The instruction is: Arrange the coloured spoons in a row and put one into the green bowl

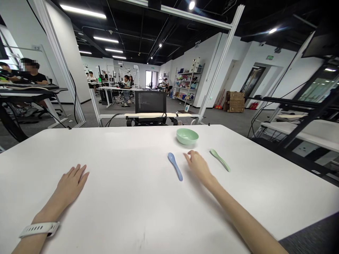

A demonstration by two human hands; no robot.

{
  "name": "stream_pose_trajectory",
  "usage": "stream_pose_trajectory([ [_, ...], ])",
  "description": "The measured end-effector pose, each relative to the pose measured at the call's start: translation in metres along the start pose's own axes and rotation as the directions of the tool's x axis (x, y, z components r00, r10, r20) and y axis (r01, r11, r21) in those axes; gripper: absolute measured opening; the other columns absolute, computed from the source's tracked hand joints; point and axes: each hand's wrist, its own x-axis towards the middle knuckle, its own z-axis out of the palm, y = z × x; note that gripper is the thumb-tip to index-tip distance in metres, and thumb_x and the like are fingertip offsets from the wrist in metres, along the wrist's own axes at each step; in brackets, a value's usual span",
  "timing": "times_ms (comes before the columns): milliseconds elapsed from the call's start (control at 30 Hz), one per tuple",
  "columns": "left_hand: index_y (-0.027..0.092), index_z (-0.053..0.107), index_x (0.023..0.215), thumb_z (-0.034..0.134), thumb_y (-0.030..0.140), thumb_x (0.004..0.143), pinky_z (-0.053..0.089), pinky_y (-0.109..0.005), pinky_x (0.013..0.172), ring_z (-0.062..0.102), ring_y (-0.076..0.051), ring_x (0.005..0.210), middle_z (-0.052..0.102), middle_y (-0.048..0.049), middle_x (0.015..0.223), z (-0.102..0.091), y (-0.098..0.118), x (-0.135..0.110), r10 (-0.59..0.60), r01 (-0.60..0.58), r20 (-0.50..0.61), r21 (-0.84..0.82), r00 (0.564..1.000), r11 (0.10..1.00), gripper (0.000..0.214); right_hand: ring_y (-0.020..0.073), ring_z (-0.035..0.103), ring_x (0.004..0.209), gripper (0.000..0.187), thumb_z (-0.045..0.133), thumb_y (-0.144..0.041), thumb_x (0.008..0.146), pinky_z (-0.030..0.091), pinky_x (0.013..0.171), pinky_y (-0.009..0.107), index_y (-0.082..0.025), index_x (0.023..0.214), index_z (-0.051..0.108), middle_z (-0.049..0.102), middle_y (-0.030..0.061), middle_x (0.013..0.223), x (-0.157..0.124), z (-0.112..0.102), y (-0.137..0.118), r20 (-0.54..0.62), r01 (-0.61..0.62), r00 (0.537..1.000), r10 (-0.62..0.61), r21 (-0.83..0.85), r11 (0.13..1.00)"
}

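Note:
My right hand (197,165) reaches over the table between a blue spoon (175,167) on its left and a green spoon (220,160) on its right. Its thumb and fingers are apart, with nothing between them. Just beyond the fingertips stands a light green bowl (187,137), upright near the far edge. Both spoons lie with their bowl ends pointing away from me. Over on the left, my left hand (72,183) rests palm down on the tabletop, fingers stretched out and holding nothing. A pale watch band circles that wrist.
The white table (119,211) fills the foreground. Past its far edge stand a black mesh chair (150,102) and a metal frame (217,63). A black-topped desk (304,148) is at the right. Several people sit or stand at other tables in the background.

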Motion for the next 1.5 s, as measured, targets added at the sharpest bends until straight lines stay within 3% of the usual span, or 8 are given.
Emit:
stream_pose_trajectory([
  [133, 0.005, 0.056, 0.156, 0.024, 0.049, 0.099, 0.037, -0.058, 0.128, 0.046, -0.040, 0.159, 0.053, -0.0220, 0.168, -0.001, 0.001, 0.000, -0.010, 0.010, 0.007, 0.001, 1.000, 1.000, 0.079, 0.0282, 0.073, 0.105, 0.038, 0.042, -0.028, 0.110, 0.051, 0.095, 0.035, -0.007, 0.125, 0.071, 0.073, 0.0244, 0.124, 0.030, -0.024, 0.067, -0.115, -0.137, 0.985, 0.125, -0.105, 0.985],
  [267, 0.001, 0.051, 0.159, 0.017, 0.053, 0.099, 0.033, -0.057, 0.131, 0.040, -0.042, 0.162, 0.047, -0.0226, 0.172, -0.002, 0.001, -0.001, -0.007, 0.007, 0.055, -0.004, 0.998, 1.000, 0.086, 0.0306, 0.072, 0.105, 0.036, 0.045, -0.023, 0.106, 0.052, 0.097, 0.039, -0.008, 0.116, 0.076, 0.074, 0.0241, 0.115, 0.042, -0.032, 0.132, -0.142, -0.161, 0.981, 0.131, -0.232, 0.959],
  [433, 0.004, 0.052, 0.159, 0.019, 0.053, 0.099, 0.033, -0.057, 0.130, 0.040, -0.041, 0.163, 0.048, -0.0215, 0.172, 0.002, -0.004, -0.001, -0.016, 0.017, 0.047, -0.018, 0.999, 1.000, 0.084, 0.0302, 0.072, 0.104, 0.035, 0.047, -0.022, 0.102, 0.053, 0.092, 0.038, -0.013, 0.109, 0.080, 0.077, 0.0197, 0.113, 0.036, -0.022, 0.174, -0.130, -0.179, 0.981, 0.146, -0.305, 0.935],
  [567, 0.007, 0.056, 0.157, 0.023, 0.054, 0.099, 0.036, -0.057, 0.129, 0.043, -0.039, 0.161, 0.052, -0.0212, 0.170, 0.005, -0.009, 0.000, -0.021, 0.022, 0.021, -0.028, 1.000, 0.999, 0.081, 0.0307, 0.071, 0.107, 0.034, 0.048, -0.022, 0.101, 0.052, 0.092, 0.037, -0.015, 0.108, 0.081, 0.077, 0.0189, 0.115, 0.033, -0.014, 0.181, -0.140, -0.181, 0.980, 0.145, -0.303, 0.936],
  [1033, 0.004, 0.056, 0.156, 0.022, 0.055, 0.097, 0.036, -0.058, 0.129, 0.044, -0.041, 0.160, 0.052, -0.0225, 0.169, 0.005, -0.008, 0.002, -0.010, 0.011, 0.018, -0.027, 1.000, 1.000, 0.085, 0.0302, 0.072, 0.106, 0.034, 0.050, -0.021, 0.103, 0.051, 0.089, 0.036, -0.013, 0.110, 0.082, 0.077, 0.0195, 0.116, 0.032, -0.015, 0.184, -0.120, -0.199, 0.978, 0.170, -0.295, 0.935],
  [1267, 0.004, 0.053, 0.159, 0.020, 0.054, 0.098, 0.035, -0.060, 0.129, 0.043, -0.042, 0.161, 0.050, -0.0223, 0.171, 0.007, -0.011, 0.002, -0.009, 0.009, 0.035, -0.016, 0.999, 1.000, 0.085, 0.0292, 0.074, 0.100, 0.026, 0.056, -0.021, 0.099, 0.051, 0.086, 0.035, -0.016, 0.100, 0.082, 0.079, 0.0176, 0.109, 0.036, -0.006, 0.194, -0.194, -0.190, 0.970, 0.143, -0.251, 0.949],
  [1500, 0.004, 0.054, 0.158, 0.022, 0.052, 0.100, 0.036, -0.059, 0.129, 0.043, -0.041, 0.161, 0.050, -0.0231, 0.171, 0.011, -0.014, 0.004, 0.006, -0.007, 0.027, 0.010, 1.000, 1.000, 0.082, 0.0336, 0.074, 0.097, 0.032, 0.053, -0.032, 0.099, 0.054, 0.088, 0.043, -0.016, 0.096, 0.080, 0.077, 0.0203, 0.104, 0.040, 0.000, 0.211, -0.263, -0.137, 0.961, 0.084, -0.192, 0.972],
])
